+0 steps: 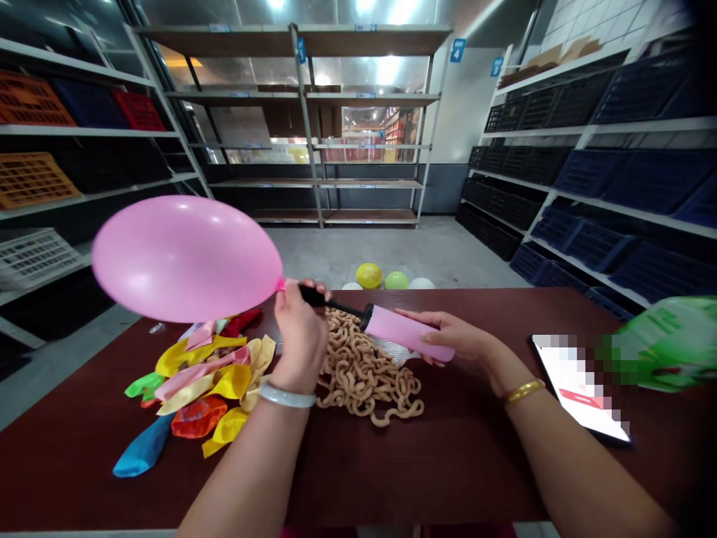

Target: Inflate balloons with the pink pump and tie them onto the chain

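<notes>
A big inflated pink balloon [187,258] floats out to the left, its neck pinched by my left hand [302,321]. The same hand is closed around the black end of a balloon pump [403,329]. My right hand [456,336] wraps the pump's pink barrel, and a thin black rod shows between the two hands. Under the pump lies a pile of brown, curled, ring-like pieces [364,373]. Flat, uninflated balloons [218,381] in several colours are heaped to the left of my left wrist.
The dark red-brown table [347,486] carries a phone [579,392] and a green plastic bag [666,344] at right. Inflated balloons [368,276] show beyond its far edge. Shelves [308,97] stand behind; crates [650,179] fill side racks.
</notes>
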### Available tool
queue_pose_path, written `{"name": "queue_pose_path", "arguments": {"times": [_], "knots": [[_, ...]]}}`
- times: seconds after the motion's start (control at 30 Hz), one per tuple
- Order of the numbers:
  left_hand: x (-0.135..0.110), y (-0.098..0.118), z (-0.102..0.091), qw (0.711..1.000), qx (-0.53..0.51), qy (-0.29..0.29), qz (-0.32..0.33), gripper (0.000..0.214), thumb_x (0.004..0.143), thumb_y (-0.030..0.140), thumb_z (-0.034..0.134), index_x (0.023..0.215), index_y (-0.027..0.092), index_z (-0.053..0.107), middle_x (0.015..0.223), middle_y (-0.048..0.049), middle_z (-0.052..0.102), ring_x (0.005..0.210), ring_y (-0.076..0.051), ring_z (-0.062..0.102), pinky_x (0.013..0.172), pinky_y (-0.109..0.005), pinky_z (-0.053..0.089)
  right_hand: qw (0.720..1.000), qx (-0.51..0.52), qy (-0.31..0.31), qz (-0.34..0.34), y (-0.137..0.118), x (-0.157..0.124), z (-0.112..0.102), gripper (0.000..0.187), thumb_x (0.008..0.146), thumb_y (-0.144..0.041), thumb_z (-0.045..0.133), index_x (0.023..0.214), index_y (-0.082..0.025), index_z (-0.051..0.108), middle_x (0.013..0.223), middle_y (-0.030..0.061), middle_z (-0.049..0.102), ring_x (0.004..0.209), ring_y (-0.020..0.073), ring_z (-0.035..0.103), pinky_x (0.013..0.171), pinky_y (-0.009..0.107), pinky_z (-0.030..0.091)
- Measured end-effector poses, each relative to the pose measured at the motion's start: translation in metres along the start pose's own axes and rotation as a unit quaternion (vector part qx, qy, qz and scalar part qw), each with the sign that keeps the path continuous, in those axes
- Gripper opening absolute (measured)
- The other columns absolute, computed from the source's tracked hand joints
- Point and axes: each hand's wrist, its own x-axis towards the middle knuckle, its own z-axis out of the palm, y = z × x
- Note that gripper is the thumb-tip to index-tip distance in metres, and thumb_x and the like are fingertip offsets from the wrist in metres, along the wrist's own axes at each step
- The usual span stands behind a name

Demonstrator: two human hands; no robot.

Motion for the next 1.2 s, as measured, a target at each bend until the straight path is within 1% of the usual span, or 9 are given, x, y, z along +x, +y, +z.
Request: {"name": "queue_pose_path", "arguments": {"times": [0.13,0.23,0.33,0.43,0.53,0.63,0.8,1.0,1.2], "knots": [[0.029,0.02,-0.014,0.999,-0.004,0.041,0.023,0.015,0.081,0.02,0.059,0.081,0.021,0.044,0.067,0.0029,0.05,0.056,-0.012,0.053,0.053,-0.026,0.042,0.999,-0.027,-0.028,0.018,-0.004,-0.007,-0.019,0.078,0.082,-0.032,0.073,0.151,-0.024,0.039,0.084,0.0045,0.069,0.059,0.0127,0.062,0.048,0.021,0.05],[0.033,0.02,-0.016,0.998,-0.003,0.058,0.033,0.017,0.081,0.021,0.06,0.08,0.021,0.043,0.065,0.0038,0.049,0.054,-0.011,0.051,0.053,-0.024,0.041,0.998,-0.05,-0.024,0.024,-0.007,-0.011,-0.029,0.078,0.082,-0.034,0.073,0.151,-0.023,0.039,0.082,0.0044,0.07,0.056,0.0123,0.062,0.046,0.02,0.049],[0.019,0.005,-0.01,0.998,-0.009,0.057,0.017,0.019,0.082,0.024,0.06,0.081,0.022,0.041,0.066,0.004,0.05,0.055,-0.011,0.052,0.053,-0.024,0.041,0.997,-0.069,-0.002,0.022,-0.011,-0.012,-0.028,0.075,0.08,-0.035,0.075,0.148,-0.025,0.045,0.092,0.006,0.071,0.056,0.0112,0.061,0.047,0.021,0.05],[-0.004,-0.017,0.0,0.999,-0.014,0.034,-0.01,0.021,0.083,0.025,0.061,0.082,0.022,0.041,0.069,0.004,0.051,0.057,-0.011,0.053,0.054,-0.025,0.042,0.997,-0.08,0.003,0.008,-0.011,-0.008,-0.017,0.073,0.08,-0.035,0.075,0.147,-0.027,0.047,0.104,0.0072,0.07,0.058,0.0107,0.062,0.048,0.021,0.05],[-0.025,-0.035,0.005,0.999,-0.01,0.02,-0.039,0.021,0.084,0.027,0.061,0.081,0.022,0.041,0.069,0.0039,0.051,0.057,-0.011,0.052,0.054,-0.025,0.043,0.998,-0.066,-0.003,-0.009,-0.004,0.001,0.0,0.075,0.082,-0.036,0.074,0.149,-0.029,0.043,0.101,0.0063,0.071,0.058,0.0111,0.062,0.046,0.02,0.048],[-0.033,-0.041,0.005,0.999,0.002,0.005,-0.051,0.022,0.085,0.03,0.062,0.081,0.022,0.042,0.069,0.0037,0.051,0.057,-0.011,0.053,0.056,-0.025,0.045,0.999,-0.041,0.001,-0.015,0.004,0.009,0.011,0.077,0.082,-0.036,0.074,0.151,-0.03,0.04,0.097,0.0053,0.071,0.057,0.0105,0.06,0.046,0.019,0.046],[-0.01,-0.027,-0.003,0.999,0.005,0.01,-0.044,0.02,0.083,0.025,0.061,0.081,0.022,0.042,0.069,0.0033,0.052,0.057,-0.012,0.054,0.054,-0.026,0.044,1.0,-0.012,-0.01,0.005,0.006,0.007,0.004,0.078,0.082,-0.035,0.073,0.151,-0.029,0.038,0.088,0.0039,0.07,0.056,0.0107,0.06,0.045,0.019,0.047],[0.03,0.0,-0.02,0.998,-0.003,0.063,-0.026,0.015,0.084,0.021,0.055,0.078,0.021,0.041,0.065,0.003,0.051,0.055,-0.012,0.053,0.052,-0.024,0.041,0.997,-0.042,-0.01,0.058,0.004,-0.003,-0.017,0.077,0.082,-0.033,0.07,0.152,-0.028,0.038,0.085,0.0051,0.07,0.056,0.0127,0.062,0.044,0.02,0.047],[0.027,-0.006,-0.022,0.997,-0.004,0.076,-0.019,0.02,0.082,0.027,0.059,0.077,0.022,0.04,0.064,0.0043,0.049,0.053,-0.01,0.051,0.051,-0.023,0.038,0.997,-0.056,-0.003,0.055,0.005,-0.001,-0.017,0.077,0.081,-0.033,0.07,0.151,-0.028,0.039,0.082,0.0038,0.069,0.054,0.0122,0.06,0.041,0.019,0.044]]}}
